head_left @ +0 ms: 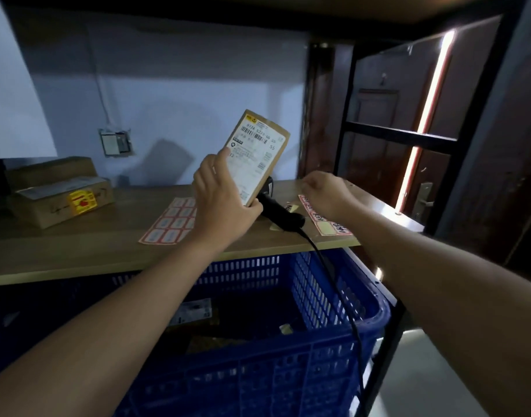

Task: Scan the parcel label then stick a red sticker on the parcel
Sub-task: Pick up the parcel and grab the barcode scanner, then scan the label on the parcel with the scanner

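My left hand (220,191) holds a small brown parcel (259,152) upright above the wooden shelf, its white barcode label facing me. Behind and below the parcel, a black corded scanner (281,212) lies on the shelf. My right hand (326,191) hovers with curled fingers over a strip of red stickers (324,219) at the shelf's right end; whether it pinches a sticker I cannot tell. A fuller sheet of red stickers (171,224) lies on the shelf under my left wrist.
Two cardboard boxes (59,195), one with a yellow-red sticker, sit at the shelf's left. A blue plastic crate (318,299) with parcels inside stands below the shelf (77,248). The scanner cable hangs over the crate. A dark door stands open at the right.
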Demonstrator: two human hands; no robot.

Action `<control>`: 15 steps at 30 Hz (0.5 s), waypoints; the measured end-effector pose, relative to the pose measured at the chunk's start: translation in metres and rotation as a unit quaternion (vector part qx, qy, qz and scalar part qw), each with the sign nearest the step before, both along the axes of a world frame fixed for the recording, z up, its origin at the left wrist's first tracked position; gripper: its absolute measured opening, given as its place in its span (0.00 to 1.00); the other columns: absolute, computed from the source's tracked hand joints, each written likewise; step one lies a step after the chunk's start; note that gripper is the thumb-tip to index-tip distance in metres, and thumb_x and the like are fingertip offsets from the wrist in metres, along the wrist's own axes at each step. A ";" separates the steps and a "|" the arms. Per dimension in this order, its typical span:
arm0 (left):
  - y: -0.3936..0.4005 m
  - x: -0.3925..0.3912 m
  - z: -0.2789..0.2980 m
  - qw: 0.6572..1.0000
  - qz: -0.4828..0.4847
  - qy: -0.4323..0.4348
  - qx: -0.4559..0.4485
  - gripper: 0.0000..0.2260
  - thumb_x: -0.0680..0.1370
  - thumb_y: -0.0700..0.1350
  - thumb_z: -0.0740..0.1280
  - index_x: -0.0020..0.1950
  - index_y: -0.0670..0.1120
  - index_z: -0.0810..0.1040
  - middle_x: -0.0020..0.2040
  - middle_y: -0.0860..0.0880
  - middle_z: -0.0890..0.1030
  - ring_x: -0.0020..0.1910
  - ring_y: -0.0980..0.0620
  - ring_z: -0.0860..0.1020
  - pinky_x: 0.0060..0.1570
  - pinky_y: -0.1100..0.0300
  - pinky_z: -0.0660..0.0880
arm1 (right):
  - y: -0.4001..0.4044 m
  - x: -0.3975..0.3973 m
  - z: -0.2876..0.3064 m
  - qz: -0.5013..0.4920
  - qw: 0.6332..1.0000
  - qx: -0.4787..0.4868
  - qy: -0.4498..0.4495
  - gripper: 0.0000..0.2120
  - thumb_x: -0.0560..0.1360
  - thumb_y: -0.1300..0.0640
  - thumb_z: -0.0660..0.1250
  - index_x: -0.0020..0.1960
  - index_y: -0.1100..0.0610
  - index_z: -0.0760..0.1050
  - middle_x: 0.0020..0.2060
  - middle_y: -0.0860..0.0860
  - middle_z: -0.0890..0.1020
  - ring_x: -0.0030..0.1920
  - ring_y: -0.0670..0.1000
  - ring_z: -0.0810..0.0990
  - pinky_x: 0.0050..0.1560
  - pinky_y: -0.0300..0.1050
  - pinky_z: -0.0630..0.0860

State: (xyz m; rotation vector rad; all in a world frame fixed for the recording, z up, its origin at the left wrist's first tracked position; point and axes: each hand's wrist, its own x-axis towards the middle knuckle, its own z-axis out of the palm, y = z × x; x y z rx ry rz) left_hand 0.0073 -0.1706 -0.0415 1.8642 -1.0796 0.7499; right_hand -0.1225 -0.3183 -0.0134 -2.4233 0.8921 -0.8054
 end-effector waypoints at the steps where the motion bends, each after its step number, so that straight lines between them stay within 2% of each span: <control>1: -0.001 0.001 -0.001 1.000 0.005 0.001 -0.004 0.44 0.64 0.48 0.76 0.74 0.41 0.58 0.69 0.39 0.64 0.67 0.41 0.63 0.64 0.54 0.60 | 0.004 0.008 -0.002 0.015 1.000 0.002 0.010 0.13 0.80 0.56 0.60 0.59 0.60 0.79 0.53 0.56 0.82 0.52 0.57 0.80 0.46 0.44 0.72; 3: -0.002 0.005 -0.001 1.000 0.015 0.015 -0.009 0.46 0.63 0.48 0.77 0.75 0.40 0.56 0.70 0.40 0.63 0.68 0.41 0.62 0.65 0.54 0.61 | 0.014 0.029 -0.007 0.043 0.998 0.011 0.045 0.15 0.78 0.54 0.62 0.62 0.59 0.76 0.55 0.56 0.82 0.54 0.58 0.80 0.49 0.46 0.75; 5: 0.000 0.010 -0.001 0.999 0.021 0.042 -0.010 0.49 0.64 0.48 0.78 0.76 0.40 0.52 0.71 0.40 0.60 0.69 0.42 0.60 0.68 0.49 0.64 | 0.022 0.051 -0.013 0.061 0.995 0.006 0.085 0.19 0.75 0.53 0.64 0.64 0.59 0.74 0.57 0.57 0.82 0.55 0.59 0.81 0.53 0.50 0.78; 7: 0.005 0.018 -0.001 0.999 0.023 0.049 -0.009 0.50 0.64 0.49 0.78 0.76 0.40 0.52 0.71 0.41 0.59 0.70 0.42 0.60 0.67 0.47 0.68 | 0.026 0.070 -0.019 0.051 0.993 -0.002 0.109 0.24 0.72 0.50 0.65 0.66 0.57 0.71 0.59 0.57 0.81 0.56 0.60 0.81 0.56 0.56 0.79; 9: 0.013 0.025 -0.003 0.999 0.026 0.040 -0.007 0.48 0.63 0.48 0.79 0.75 0.39 0.54 0.69 0.41 0.59 0.68 0.43 0.62 0.66 0.51 0.69 | 0.027 0.081 -0.023 0.022 0.993 -0.009 0.118 0.26 0.72 0.51 0.65 0.67 0.59 0.68 0.61 0.58 0.79 0.58 0.62 0.79 0.58 0.58 0.77; 12: 0.027 0.035 -0.004 0.998 0.044 0.035 0.004 0.48 0.64 0.49 0.80 0.74 0.40 0.55 0.68 0.42 0.60 0.67 0.46 0.63 0.61 0.62 0.64 | 0.025 0.088 -0.028 -0.014 0.989 -0.022 0.143 0.26 0.74 0.55 0.66 0.69 0.62 0.65 0.62 0.60 0.78 0.60 0.63 0.79 0.58 0.57 0.76; 15: 0.039 0.043 -0.003 0.998 0.057 0.033 0.007 0.49 0.64 0.52 0.80 0.75 0.41 0.55 0.68 0.42 0.60 0.66 0.46 0.64 0.60 0.59 0.69 | 0.021 0.090 -0.030 -0.024 0.990 -0.021 0.141 0.26 0.73 0.56 0.67 0.68 0.61 0.67 0.59 0.59 0.80 0.57 0.63 0.80 0.57 0.59 0.78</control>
